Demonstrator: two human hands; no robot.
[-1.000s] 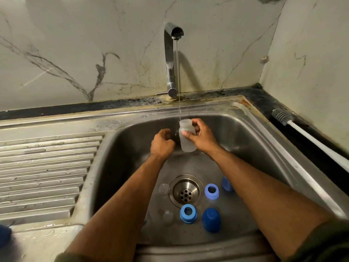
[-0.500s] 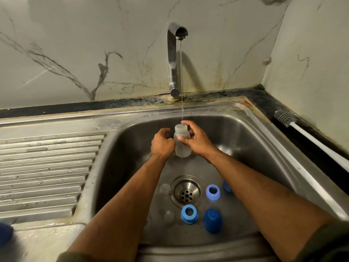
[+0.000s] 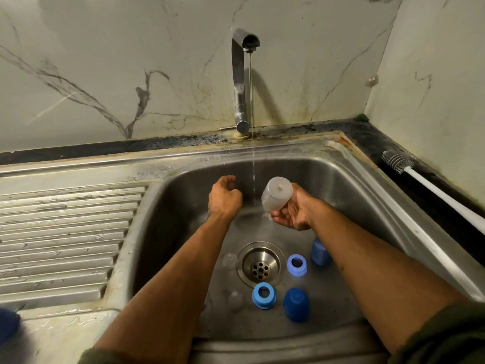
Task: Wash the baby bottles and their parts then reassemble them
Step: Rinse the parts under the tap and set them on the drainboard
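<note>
My right hand (image 3: 294, 210) grips a clear baby bottle (image 3: 277, 193), turned mouth down with its base facing up, just right of the thin water stream; water pours out of it. My left hand (image 3: 224, 197) hovers left of the stream with its fingers loosely curled, holding nothing. On the sink floor lie two blue screw rings (image 3: 297, 264) (image 3: 263, 295), two blue caps (image 3: 296, 303) (image 3: 319, 254) and two clear teats (image 3: 230, 260) (image 3: 235, 300).
The tap (image 3: 240, 82) runs a thin stream into the steel sink (image 3: 170, 206). The round drain (image 3: 261, 264) sits mid-basin. A white bottle brush (image 3: 425, 185) lies on the right counter. A ribbed drainboard (image 3: 65, 237) lies left, a blue object (image 3: 8, 324) at its near corner.
The bottle stood upright under the stream, filling; my right hand has now tipped it over to the right, emptying it. My left hand drew back to the left.
</note>
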